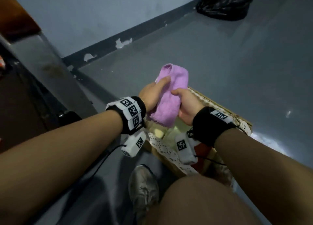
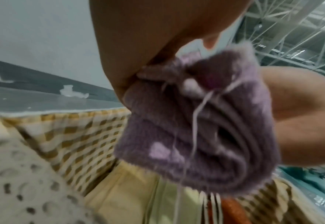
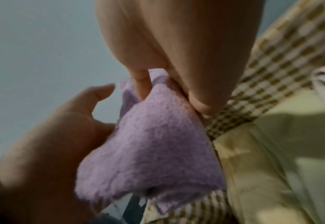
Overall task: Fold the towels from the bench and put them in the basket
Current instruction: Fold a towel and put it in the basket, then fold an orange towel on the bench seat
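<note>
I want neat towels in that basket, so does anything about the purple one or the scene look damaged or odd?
The purple towel, held by the left hand and right hand above the basket, has long loose threads hanging from its folded end. The dark skirting behind also shows chipped white patches.

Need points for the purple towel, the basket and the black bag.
towel [image 1: 171,104], head view, middle of the folded cloth between the hands.
basket [image 1: 218,104], head view, far rim.
black bag [image 1: 223,4], head view, centre of the crumpled plastic.
</note>
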A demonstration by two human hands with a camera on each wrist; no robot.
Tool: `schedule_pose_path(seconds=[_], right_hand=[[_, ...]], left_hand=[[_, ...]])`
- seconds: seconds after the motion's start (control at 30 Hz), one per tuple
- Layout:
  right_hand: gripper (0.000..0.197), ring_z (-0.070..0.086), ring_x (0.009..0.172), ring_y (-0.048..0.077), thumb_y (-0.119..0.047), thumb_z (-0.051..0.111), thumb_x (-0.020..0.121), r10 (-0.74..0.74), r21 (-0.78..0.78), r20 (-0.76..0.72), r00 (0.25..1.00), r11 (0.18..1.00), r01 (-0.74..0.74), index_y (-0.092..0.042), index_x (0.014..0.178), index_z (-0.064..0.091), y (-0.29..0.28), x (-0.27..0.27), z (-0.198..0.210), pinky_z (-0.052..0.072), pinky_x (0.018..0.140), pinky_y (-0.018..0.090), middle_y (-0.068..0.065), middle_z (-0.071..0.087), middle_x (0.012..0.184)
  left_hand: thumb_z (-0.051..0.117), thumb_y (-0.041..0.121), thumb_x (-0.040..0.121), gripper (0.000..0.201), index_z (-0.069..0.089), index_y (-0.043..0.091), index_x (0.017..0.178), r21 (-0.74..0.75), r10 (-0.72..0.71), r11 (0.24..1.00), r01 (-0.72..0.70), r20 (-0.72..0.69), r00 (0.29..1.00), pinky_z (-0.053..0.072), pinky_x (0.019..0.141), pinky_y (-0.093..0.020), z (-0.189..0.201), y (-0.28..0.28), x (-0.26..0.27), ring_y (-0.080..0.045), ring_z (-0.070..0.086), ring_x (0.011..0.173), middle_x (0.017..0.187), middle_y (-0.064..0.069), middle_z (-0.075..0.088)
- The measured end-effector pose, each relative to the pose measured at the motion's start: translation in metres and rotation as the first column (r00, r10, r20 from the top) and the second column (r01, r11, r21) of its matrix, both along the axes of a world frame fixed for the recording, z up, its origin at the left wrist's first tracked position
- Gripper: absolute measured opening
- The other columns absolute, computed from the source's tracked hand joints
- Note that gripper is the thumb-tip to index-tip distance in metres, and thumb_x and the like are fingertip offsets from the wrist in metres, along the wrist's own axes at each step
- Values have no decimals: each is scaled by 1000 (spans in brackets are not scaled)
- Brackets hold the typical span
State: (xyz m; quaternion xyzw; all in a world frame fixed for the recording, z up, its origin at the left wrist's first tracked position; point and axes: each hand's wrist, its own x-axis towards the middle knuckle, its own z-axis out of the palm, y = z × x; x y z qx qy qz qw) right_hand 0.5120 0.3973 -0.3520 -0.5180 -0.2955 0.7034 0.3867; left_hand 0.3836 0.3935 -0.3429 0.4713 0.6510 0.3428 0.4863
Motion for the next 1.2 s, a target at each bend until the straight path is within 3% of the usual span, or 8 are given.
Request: schedule_pose_path(seconds=[0.13,0.23,0.4,0.5,0.67,0.93,1.03,1.2], right_hand=[[48,55,128,38,-24,47,100,-29,-169,115,993,984,49,6,137,52,8,3,-41,41,112,48,25,57,137],[51,50,135,36,-30,43,102,19,-296,109,994,955,14,-1,145,47,10,1,-65,40,113,49,22,52,145],[54,48,134,33,-36,46,101,-13,-419,27,1000,908,24,-1,141,50,18,1,-99,35,116,44,24,51,144],[47,53,127,35,-35,47,101,91,-407,80,993,912,-51,-1,132,55,25,3,-101,42,107,43,24,56,134],[21,44,62,16,-32,49,100,270,-297,457,848,944,-141,-14,90,54,35,-7,-63,34,53,27,4,45,73],[16,59,50,13,-16,50,98,417,16,538,732,864,-504,-11,88,61,4,-61,55,45,50,18,5,64,66],[24,68,76,19,-21,51,95,500,81,625,600,722,-687,-8,101,70,-20,-103,100,49,72,29,7,77,93],[28,66,77,24,-14,47,97,626,107,687,369,415,-903,2,108,68,-75,-206,129,49,73,32,19,74,100]], left_hand=[[61,35,86,30,69,8,95,-243,-294,947,212,-384,875,52,60,-28,-34,27,6,-22,66,71,89,-11,70],[60,13,83,24,67,-2,100,-417,-444,872,255,-457,770,60,73,-40,-55,43,14,-31,68,78,91,-19,69],[69,30,83,39,68,9,116,-495,-561,820,286,-602,568,55,96,-42,-69,66,15,-30,66,104,114,-12,68],[71,34,84,42,67,11,119,-487,-552,827,282,-608,570,54,97,-43,-73,71,7,-30,65,108,121,-12,67],[62,31,91,41,67,6,123,-371,-430,897,239,-614,662,53,96,-39,-69,58,-10,-31,64,110,124,-16,66],[60,12,93,18,69,20,79,-34,-264,959,280,-465,845,56,85,-39,38,-10,-69,-28,69,84,93,-12,75],[61,13,92,20,64,25,76,54,-182,969,240,-496,849,55,75,-33,81,-55,-118,-20,65,73,83,-5,73],[66,23,89,6,64,28,91,74,-53,989,131,-641,766,50,82,-30,119,-147,-213,-15,65,84,93,0,72]])
